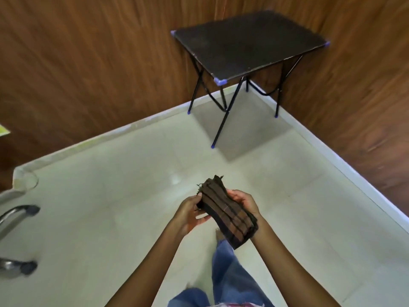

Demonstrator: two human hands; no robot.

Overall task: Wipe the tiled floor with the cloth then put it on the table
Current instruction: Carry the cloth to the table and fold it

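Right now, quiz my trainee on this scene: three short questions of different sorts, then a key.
1. How many hands hold the folded brown striped cloth? A none, B one, C both.
2. Where does the black folding table stand?
3. True or false: the cloth lies on the table.
Key: 1 C, the left hand and the right hand both grip it. 2 On the tiled floor, in the corner of the wood-panelled walls. 3 False.
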